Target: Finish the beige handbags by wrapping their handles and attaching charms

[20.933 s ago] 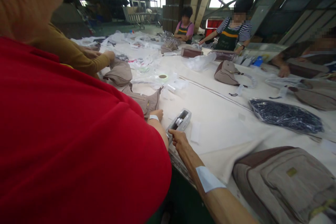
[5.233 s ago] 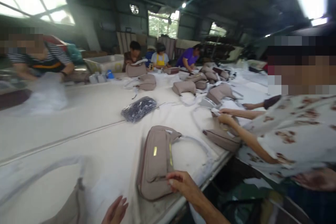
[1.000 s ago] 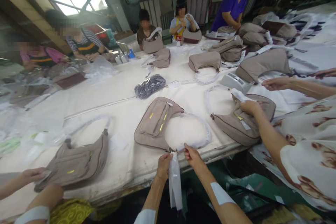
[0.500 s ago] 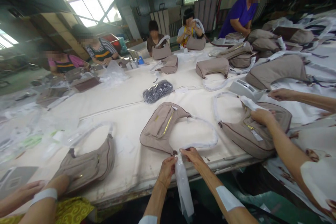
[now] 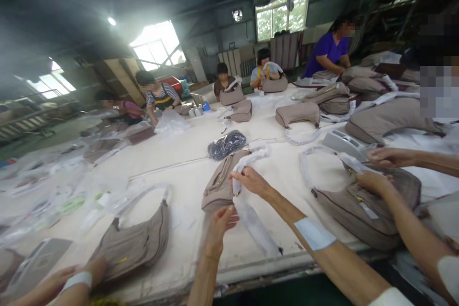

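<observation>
A taupe shoulder bag (image 5: 218, 190) stands tilted on the table in front of me. Its strap (image 5: 258, 153) is wrapped in white, filmy material, and my right hand (image 5: 251, 180) is closed around it beside the bag's zipped side. Below that hand a loose white wrapping strip (image 5: 256, 229) trails down across the table. My left hand (image 5: 221, 224) is just under the bag's lower edge, fingers apart and slightly bent, with nothing visible in them. Whether its fingertips touch the bag I cannot tell.
Co-workers' hands handle a bag (image 5: 132, 239) on my left and another bag (image 5: 358, 205) on my right. Behind mine lies a dark plastic-wrapped bundle (image 5: 227, 144). A grey tape dispenser (image 5: 342, 144) stands at right. More bags and people line the far side.
My right hand has lifted the strap up and away from me, and the bag has turned more upright. My left hand has left the strap end. The camera view has tilted upward.
</observation>
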Demonstrator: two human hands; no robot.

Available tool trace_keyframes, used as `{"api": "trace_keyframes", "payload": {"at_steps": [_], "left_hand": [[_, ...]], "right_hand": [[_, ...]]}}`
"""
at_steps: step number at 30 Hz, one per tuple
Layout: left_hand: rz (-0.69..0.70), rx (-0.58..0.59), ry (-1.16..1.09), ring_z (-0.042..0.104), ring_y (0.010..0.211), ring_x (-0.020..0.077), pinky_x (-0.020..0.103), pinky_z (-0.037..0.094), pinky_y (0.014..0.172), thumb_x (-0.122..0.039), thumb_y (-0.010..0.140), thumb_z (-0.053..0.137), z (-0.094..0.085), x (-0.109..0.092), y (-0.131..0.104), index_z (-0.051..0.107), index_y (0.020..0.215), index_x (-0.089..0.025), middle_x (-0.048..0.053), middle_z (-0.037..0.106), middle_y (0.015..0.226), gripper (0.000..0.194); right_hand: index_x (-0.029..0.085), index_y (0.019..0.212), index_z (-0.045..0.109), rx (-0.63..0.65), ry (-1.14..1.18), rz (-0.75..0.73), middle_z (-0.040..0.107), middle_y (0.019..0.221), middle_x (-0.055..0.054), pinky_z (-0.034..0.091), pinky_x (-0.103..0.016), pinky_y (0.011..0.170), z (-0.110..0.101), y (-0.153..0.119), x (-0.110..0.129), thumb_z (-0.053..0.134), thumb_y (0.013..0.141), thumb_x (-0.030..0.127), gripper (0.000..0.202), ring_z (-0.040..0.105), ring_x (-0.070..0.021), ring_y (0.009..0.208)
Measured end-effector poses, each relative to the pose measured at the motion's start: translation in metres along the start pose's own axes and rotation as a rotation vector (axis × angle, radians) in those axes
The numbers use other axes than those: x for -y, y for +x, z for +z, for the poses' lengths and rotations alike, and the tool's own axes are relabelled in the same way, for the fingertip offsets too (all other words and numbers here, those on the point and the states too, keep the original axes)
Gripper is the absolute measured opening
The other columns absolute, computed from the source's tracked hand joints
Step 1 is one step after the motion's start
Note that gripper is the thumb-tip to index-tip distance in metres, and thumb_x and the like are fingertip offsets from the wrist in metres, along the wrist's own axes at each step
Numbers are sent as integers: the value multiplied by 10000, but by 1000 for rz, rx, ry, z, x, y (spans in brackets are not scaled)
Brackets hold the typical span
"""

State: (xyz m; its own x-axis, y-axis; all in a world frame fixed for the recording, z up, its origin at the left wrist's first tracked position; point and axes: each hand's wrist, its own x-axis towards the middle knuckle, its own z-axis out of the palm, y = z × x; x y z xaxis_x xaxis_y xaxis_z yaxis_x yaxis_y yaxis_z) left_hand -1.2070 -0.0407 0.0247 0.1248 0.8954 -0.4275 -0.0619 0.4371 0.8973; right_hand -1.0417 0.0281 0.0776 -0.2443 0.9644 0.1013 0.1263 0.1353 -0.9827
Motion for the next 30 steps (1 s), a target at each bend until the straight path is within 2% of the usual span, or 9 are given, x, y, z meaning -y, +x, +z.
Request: {"api": "trace_keyframes", "payload": {"at_steps": [3, 6, 12, 15, 19, 22, 24, 27, 30], "left_hand": [[310, -217, 80, 605, 904, 226, 317, 416, 785, -519, 670, 651, -21, -58, -5, 677, 900, -143, 93, 704, 911, 441], [518, -273, 51, 543, 1091, 236, 343, 373, 911, -554, 727, 571, -32, -114, -6, 676, 936, -174, 97, 676, 1068, 446], [387, -31, -38, 620, 792, 194, 301, 422, 727, -575, 691, 606, -40, -186, 7, 687, 844, -139, 71, 709, 803, 469], [393, 81, -226, 584, 616, 137, 243, 416, 597, -406, 630, 721, -51, -196, 13, 683, 778, -118, 29, 683, 660, 326], [374, 195, -296, 622, 678, 150, 247, 475, 671, -262, 667, 687, -72, -202, 10, 683, 805, -90, 56, 698, 711, 221], [343, 287, -291, 645, 729, 180, 293, 500, 763, -245, 713, 637, -79, -210, 5, 669, 791, -88, 64, 686, 712, 178], [313, 332, -298, 645, 717, 184, 324, 504, 801, -234, 723, 626, -79, -214, 4, 655, 770, -90, 56, 668, 687, 153], [312, 362, -303, 627, 671, 156, 335, 501, 811, -232, 738, 628, -80, -214, 5, 646, 797, -99, 34, 648, 679, 147], [372, 373, -208, 606, 624, 130, 308, 477, 803, -290, 760, 631, -89, -202, 6, 643, 780, -106, 9, 626, 646, 185]], "right_hand": [[131, 776, 660, 93, -138, -118, 661, 689, -31, 439, -221, 596, -5, 30, 55, 471, 816, 442, 366, 572, -111, 612], [128, 767, 657, 171, -332, -153, 644, 664, -17, 396, -197, 554, 1, 52, 101, 464, 813, 380, 321, 547, -92, 583], [105, 625, 605, 172, -822, -201, 535, 544, -17, 254, -221, 464, 53, 79, 136, 461, 794, 328, 315, 389, -73, 496], [110, 632, 608, 202, -848, -231, 545, 569, -24, 259, -225, 477, 65, 81, 139, 476, 785, 334, 301, 401, -77, 512], [124, 646, 628, 414, -720, -148, 576, 597, -26, 337, -221, 518, 37, 84, 146, 522, 734, 521, 420, 491, -104, 564], [124, 966, 634, 202, -579, -259, 645, 912, -76, 427, -247, 684, 17, 100, 142, 595, 683, 398, 396, 566, -154, 806], [151, 1166, 537, 199, -530, -404, 595, 1119, -87, 428, -269, 801, 21, 116, 132, 682, 570, 290, 629, 536, -175, 966], [134, 988, 607, 355, -381, -419, 634, 889, -35, 439, -259, 727, 47, 138, 116, 631, 611, 289, 408, 547, -139, 790], [122, 753, 601, 240, -256, -417, 559, 654, 12, 387, -218, 575, 69, 150, 118, 501, 715, 294, 203, 467, -86, 586]]}}
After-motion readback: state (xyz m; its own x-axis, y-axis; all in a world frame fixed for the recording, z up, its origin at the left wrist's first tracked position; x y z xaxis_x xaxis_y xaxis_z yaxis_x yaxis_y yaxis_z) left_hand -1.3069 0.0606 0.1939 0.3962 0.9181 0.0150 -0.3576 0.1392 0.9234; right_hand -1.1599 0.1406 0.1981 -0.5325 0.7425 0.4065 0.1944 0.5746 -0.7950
